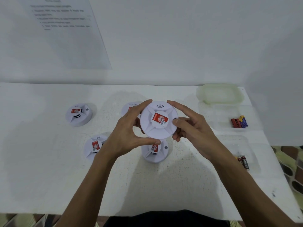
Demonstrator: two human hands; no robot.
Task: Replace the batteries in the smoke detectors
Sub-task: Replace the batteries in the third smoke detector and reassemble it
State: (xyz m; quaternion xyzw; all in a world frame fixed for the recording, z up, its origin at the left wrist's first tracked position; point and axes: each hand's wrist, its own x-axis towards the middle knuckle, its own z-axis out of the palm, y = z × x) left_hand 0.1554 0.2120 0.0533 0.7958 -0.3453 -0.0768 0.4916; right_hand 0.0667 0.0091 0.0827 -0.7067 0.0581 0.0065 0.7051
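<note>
Between the curled fingers (144, 103) of left hand (129, 136) and right hand (192, 130), a smoke detector (158, 119) hangs gripped by its rim above the surface (49, 161); a second detector (155, 152) sits just beneath them; batteries (239, 122) lie well right.

The held round white plastic smoke detector (158, 120) is showing a red label (160, 118) with a white ring mark, and the four other white detectors (78, 114) on the white tabletop (49, 161) are wearing matching red labels. The heaped small batteries (239, 122) are showing red, yellow and deep blue, while the black-and-red cylindrical batteries (244, 161) are carrying white lettering. The translucent plastic lid (219, 94) is looking pale green, and the white paper sheet (68, 38) is bearing grey print.
</note>
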